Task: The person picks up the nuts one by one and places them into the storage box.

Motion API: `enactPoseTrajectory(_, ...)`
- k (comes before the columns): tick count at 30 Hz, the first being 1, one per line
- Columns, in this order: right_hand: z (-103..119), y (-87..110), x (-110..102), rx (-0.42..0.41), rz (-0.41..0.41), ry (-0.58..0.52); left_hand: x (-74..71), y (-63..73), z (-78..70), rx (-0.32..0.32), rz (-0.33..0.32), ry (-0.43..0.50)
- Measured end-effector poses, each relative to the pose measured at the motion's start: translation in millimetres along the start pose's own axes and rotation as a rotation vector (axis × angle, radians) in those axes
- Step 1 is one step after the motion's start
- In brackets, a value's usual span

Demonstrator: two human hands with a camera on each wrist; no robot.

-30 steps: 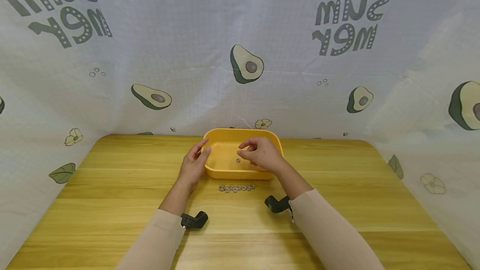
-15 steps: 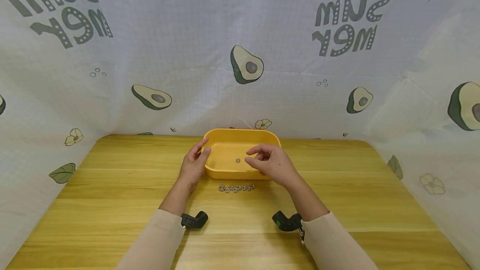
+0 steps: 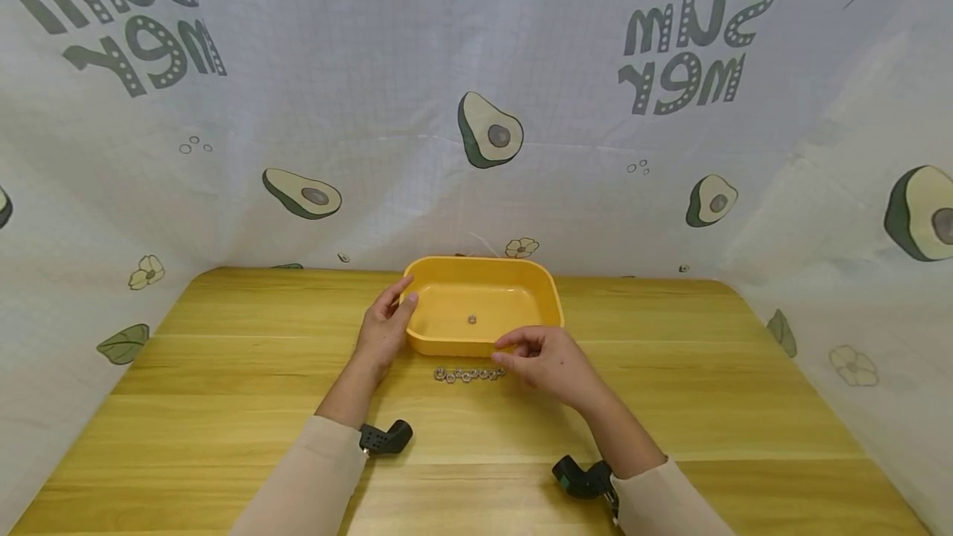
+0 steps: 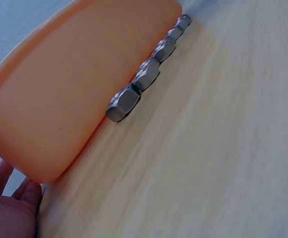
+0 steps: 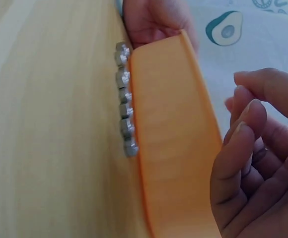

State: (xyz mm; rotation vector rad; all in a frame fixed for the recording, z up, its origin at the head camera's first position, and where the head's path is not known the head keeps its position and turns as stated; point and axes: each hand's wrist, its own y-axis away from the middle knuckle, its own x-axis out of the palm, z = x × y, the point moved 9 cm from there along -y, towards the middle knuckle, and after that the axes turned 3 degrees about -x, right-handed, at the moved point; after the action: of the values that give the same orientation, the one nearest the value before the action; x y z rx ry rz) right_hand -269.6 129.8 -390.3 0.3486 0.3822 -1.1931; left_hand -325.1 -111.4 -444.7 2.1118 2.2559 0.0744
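A yellow rectangular tray (image 3: pixel 476 346) stands near the back of the table, with one small metal nut (image 3: pixel 472 319) on its floor. My left hand (image 3: pixel 383 333) rests against the tray's left end, thumb and fingers extended at the rim. Along the tray's front wall runs a row of several metal nuts (image 3: pixel 466 376), seen close up in the left wrist view as hexagonal nuts (image 4: pixel 147 76). Over the right end of that row hovers my right hand (image 3: pixel 554 366), fingers loosely bent. In the right wrist view, nothing shows between the fingers of the right hand (image 5: pixel 263 163).
The wooden table (image 3: pixel 298 404) stretches out on both sides of the tray. Behind it hangs a pale cloth (image 3: pixel 387 106) printed with avocados and lettering. Each wrist wears a black camera mount (image 3: pixel 387 437).
My right hand has drawn back out of the tray, toward me, and now hovers by the front rim at the nuts. The left hand and tray stay put.
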Motion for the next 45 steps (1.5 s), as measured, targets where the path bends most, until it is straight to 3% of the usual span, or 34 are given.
enactPoseTrajectory(11,-30.0,6.3,14.5,0.033,0.127,0.01,-0.8,1.5,2.1,-0.014,-0.007,0.006)
enactPoseTrajectory(19,-43.8,2.2,19.7,0.083,0.062,0.068,-1.9,0.3,0.5,-0.019,-0.014,-0.008)
enactPoseTrajectory(32,-47.8,0.6,18.2,0.083,-0.016,0.147,-0.4,-1.2,0.7,-0.014,-0.013,0.007)
enactPoseTrajectory(45,-46.5,1.4,16.8,0.073,-0.026,0.224,0.1,-0.5,0.8,-0.014,-0.004,0.019)
